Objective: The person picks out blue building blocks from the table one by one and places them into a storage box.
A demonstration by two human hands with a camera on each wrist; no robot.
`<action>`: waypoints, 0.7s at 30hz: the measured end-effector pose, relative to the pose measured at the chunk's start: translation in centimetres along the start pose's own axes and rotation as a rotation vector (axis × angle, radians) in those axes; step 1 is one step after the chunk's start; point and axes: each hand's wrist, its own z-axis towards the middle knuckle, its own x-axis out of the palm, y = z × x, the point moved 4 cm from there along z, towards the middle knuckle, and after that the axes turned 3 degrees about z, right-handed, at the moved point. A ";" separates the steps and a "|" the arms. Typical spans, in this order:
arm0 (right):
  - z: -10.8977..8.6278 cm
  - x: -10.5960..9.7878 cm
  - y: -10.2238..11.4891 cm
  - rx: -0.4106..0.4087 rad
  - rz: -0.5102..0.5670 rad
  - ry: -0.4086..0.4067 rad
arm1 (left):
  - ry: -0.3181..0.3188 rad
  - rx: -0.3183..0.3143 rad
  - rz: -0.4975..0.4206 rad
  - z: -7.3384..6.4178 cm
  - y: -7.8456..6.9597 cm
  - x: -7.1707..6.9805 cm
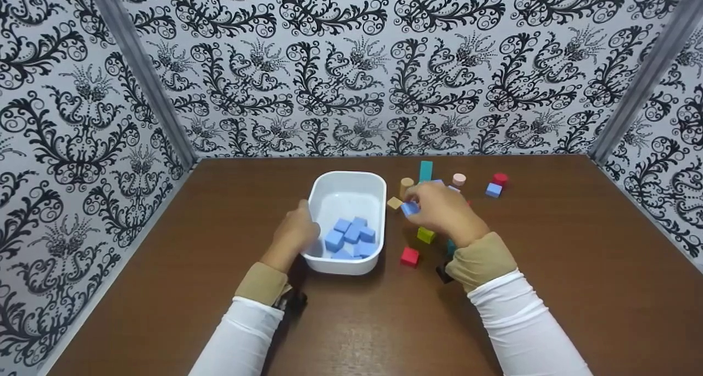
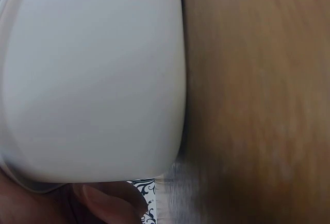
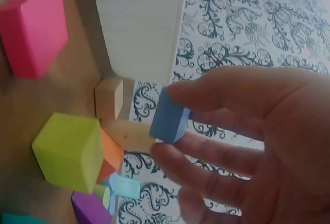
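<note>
My right hand [image 1: 439, 207] pinches a blue block [image 3: 170, 115] between thumb and fingertips, raised over the tabletop to the right of a white plastic tub [image 1: 381, 222]. Several blue blocks [image 1: 352, 233] lie in the near half of the tub. At the tub's left wall, my left hand [image 1: 294, 230] grips the rim; in the left wrist view its fingers [image 2: 111, 203] curl at the rim beyond the tub's outer wall. Below the right hand are a yellow-green block [image 3: 69, 152] and a red block [image 1: 409, 257].
Behind the right hand stand a wooden cylinder [image 1: 406, 186], a teal block [image 1: 425, 171] and a pale pink cylinder [image 1: 459, 179]. Another blue block [image 1: 494, 190] sits beside a red cylinder [image 1: 500, 178] farther right. Patterned panels [image 1: 351, 68] enclose the brown table [image 1: 219, 211].
</note>
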 end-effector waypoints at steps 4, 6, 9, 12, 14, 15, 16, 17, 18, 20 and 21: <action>0.1 0.4 1.1 -0.123 -0.008 -0.061 | -0.004 0.013 0.010 0.0 0.0 0.0; 0.0 0.5 1.7 -0.172 -0.003 -0.083 | -0.005 0.018 0.013 0.0 -0.1 0.0; -0.1 0.6 2.6 -0.196 0.005 -0.093 | -0.004 0.015 0.017 0.0 -0.1 -0.1; -0.2 0.7 3.4 -0.204 0.002 -0.112 | 0.000 0.006 0.020 0.0 -0.1 0.0; -0.4 0.7 3.9 -0.231 0.007 -0.133 | -0.001 0.005 0.021 0.0 -0.1 0.0; -0.5 0.8 4.2 -0.250 0.009 -0.146 | -0.001 0.006 0.022 0.0 -0.1 0.0; -0.5 0.9 4.5 -0.270 0.012 -0.157 | -0.002 0.007 0.023 -0.1 -0.2 -0.1; -0.6 1.0 4.8 -0.290 0.017 -0.166 | -0.003 0.007 0.023 -0.1 -0.2 -0.1; -0.7 1.1 5.2 -0.312 0.021 -0.175 | -0.004 0.009 0.023 -0.1 -0.2 -0.1; -0.9 1.3 5.8 -0.345 0.027 -0.184 | -0.004 0.009 0.023 -0.1 -0.2 -0.1; -0.9 1.5 6.0 -0.353 0.032 -0.183 | -0.002 0.008 0.024 -0.1 -0.2 0.0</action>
